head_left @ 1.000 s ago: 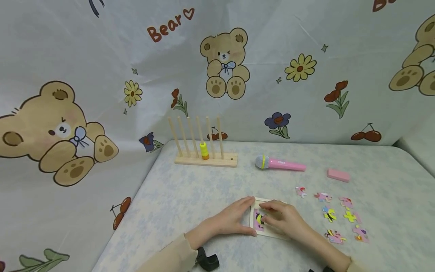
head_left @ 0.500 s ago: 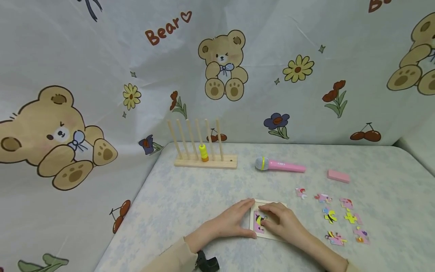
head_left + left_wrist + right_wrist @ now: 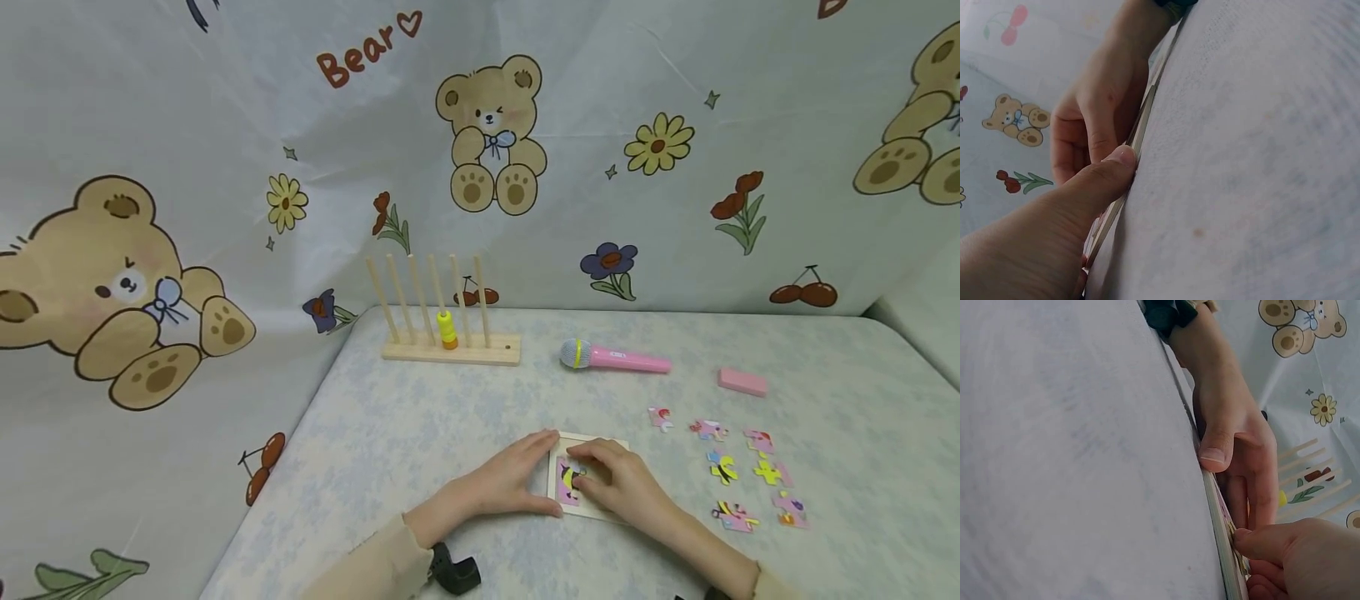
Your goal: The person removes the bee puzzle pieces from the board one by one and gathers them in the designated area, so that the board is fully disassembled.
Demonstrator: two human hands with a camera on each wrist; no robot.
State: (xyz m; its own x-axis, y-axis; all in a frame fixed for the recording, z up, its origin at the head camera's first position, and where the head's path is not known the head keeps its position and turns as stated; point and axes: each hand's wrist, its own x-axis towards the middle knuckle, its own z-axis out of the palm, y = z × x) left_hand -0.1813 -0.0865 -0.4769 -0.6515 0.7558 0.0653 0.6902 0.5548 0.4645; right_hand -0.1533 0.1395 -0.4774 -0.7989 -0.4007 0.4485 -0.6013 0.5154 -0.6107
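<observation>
A shallow, light wooden puzzle frame (image 3: 592,515) lies flat on the table, with a pink, yellow and black puzzle piece (image 3: 566,490) at its left side. My left hand (image 3: 498,483) holds the frame by its left side, fingers at the far corner and thumb (image 3: 1116,164) at the near one. Over the frame's middle, my right hand (image 3: 630,483) has thumb and bent fingers against a puzzle piece, which they mostly hide. Its thumb (image 3: 1254,537) sits just above the frame's near edge. Right of the frame lie several loose pieces, including a yellow one (image 3: 768,471).
At the back left stands a wooden peg rack (image 3: 412,352) with yellow and orange beads (image 3: 447,329) on one peg. A pink toy microphone (image 3: 626,360) and a pink block (image 3: 742,382) lie farther back. A bear-print cloth (image 3: 570,83) hangs behind the table.
The head view has shifted slightly. Both hands keep nearly the same place on the frame, and the loose pieces have not moved.
</observation>
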